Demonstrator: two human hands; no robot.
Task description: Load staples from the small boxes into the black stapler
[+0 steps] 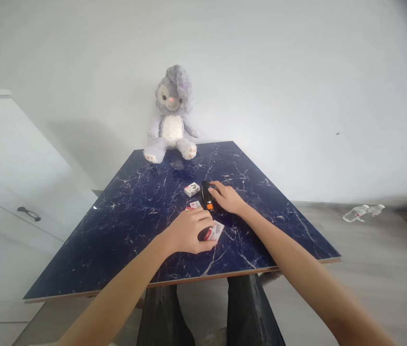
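Note:
My left hand (193, 231) is curled around a small red-and-white box (215, 231) low over the table, thumb at its near edge and fingers at its far edge. Just beyond those knuckles lies another red-and-white piece (195, 205), partly covered by the hand. My right hand (226, 197) rests at the right side of a black stapler (206, 192) with an orange part at its near end; thumb and fingers touch its body. A small white box (192, 189) with a dark picture on it sits left of the stapler.
The dark blue marbled table (124, 230) meets the wall at the back, where a grey plush toy (172, 115) sits. A white cabinet (5, 216) stands at the left. Clear plastic bottles (357, 213) lie on the floor at right. My legs are under the front edge.

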